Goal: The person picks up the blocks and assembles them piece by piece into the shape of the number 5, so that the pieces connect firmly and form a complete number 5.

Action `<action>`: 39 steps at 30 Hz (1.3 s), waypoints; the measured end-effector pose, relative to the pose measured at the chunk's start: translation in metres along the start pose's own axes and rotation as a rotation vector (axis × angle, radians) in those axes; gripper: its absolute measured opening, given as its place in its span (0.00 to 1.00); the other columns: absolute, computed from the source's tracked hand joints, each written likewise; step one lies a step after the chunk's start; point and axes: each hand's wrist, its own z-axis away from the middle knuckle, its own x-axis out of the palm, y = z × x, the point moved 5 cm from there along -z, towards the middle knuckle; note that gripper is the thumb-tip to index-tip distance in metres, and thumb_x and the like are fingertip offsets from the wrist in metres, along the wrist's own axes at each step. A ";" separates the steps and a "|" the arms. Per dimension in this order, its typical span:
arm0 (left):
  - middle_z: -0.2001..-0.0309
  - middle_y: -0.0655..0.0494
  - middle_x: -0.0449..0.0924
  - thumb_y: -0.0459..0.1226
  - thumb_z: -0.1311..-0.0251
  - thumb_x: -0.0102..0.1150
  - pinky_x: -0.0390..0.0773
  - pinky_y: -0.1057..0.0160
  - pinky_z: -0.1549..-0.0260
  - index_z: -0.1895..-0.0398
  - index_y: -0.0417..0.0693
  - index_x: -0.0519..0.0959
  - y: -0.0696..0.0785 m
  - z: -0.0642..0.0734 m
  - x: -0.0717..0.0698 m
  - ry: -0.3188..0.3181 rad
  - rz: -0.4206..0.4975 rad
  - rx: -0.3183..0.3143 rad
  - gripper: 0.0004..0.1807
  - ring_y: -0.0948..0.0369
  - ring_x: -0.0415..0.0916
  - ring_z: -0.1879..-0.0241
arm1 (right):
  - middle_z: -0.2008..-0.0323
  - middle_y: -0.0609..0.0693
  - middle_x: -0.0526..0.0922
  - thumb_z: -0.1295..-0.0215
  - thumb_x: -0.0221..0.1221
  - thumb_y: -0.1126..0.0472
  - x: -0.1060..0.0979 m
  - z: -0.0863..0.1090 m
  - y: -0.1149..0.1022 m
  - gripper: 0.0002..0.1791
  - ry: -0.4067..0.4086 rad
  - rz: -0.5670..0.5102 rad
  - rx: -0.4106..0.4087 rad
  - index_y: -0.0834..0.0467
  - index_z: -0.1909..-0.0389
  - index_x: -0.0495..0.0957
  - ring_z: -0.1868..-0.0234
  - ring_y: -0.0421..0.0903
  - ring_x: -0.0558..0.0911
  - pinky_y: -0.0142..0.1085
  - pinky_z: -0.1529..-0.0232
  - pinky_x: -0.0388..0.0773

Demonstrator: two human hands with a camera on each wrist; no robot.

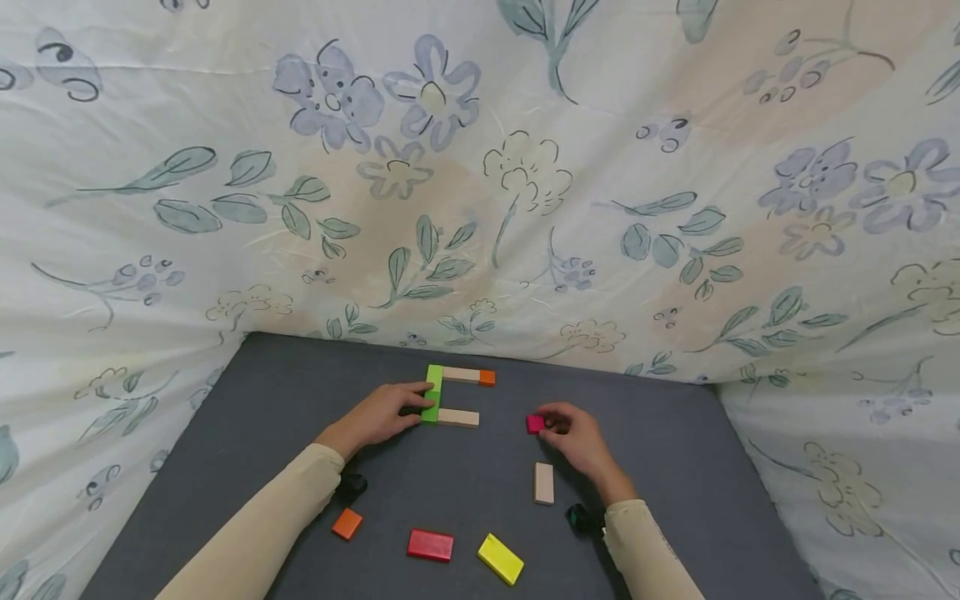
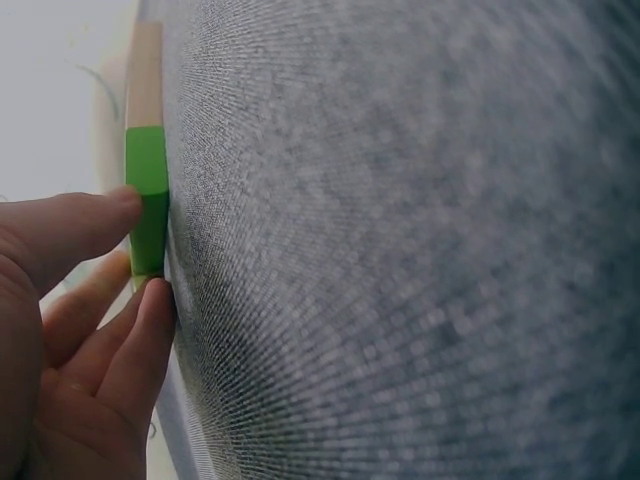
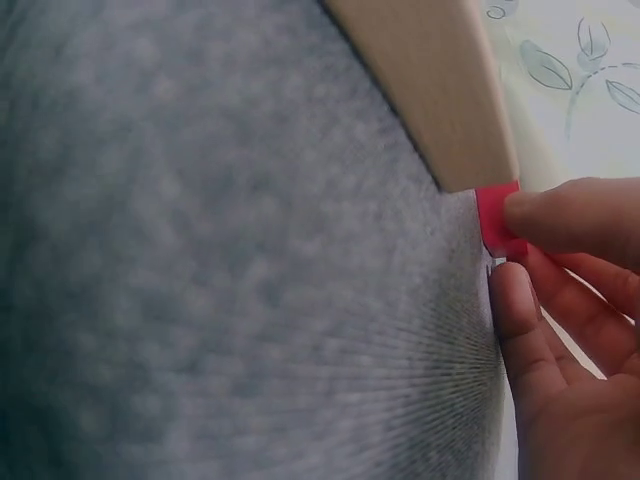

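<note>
On a dark desk (image 1: 487, 483), a person's left hand (image 1: 381, 413) spread its fingers against a green row of blocks (image 1: 437, 394) near the far edge, apparently steadying it against two wooden blocks (image 1: 459, 418); the right hand (image 1: 576, 437) pinched a small pink block (image 1: 534, 425), closer to the right edge, seemingly for fine control.

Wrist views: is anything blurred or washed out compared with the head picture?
Head: yellow block clearly outlined in soft light; left wrist: gray cloth blurred up close, pale background washed out; right wrist: cloth blurred too, darkening at left edge, pinkish-red block recognisable.
</note>
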 end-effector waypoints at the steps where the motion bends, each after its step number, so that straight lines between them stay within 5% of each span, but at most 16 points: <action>1: 0.20 0.50 0.69 0.34 0.27 0.70 0.72 0.41 0.29 0.32 0.48 0.85 0.000 0.000 0.000 0.001 0.002 0.000 0.22 0.44 0.68 0.24 | 0.57 0.50 0.87 0.36 0.74 0.74 0.000 0.000 0.000 0.21 0.000 0.001 0.001 0.58 0.44 0.89 0.60 0.46 0.86 0.39 0.57 0.85; 39: 0.20 0.49 0.68 0.33 0.26 0.69 0.72 0.40 0.29 0.32 0.47 0.85 0.000 -0.002 -0.006 -0.021 0.017 -0.004 0.21 0.43 0.67 0.24 | 0.56 0.49 0.87 0.37 0.73 0.74 0.002 -0.005 -0.013 0.17 0.006 0.043 0.007 0.58 0.49 0.91 0.59 0.44 0.86 0.37 0.57 0.86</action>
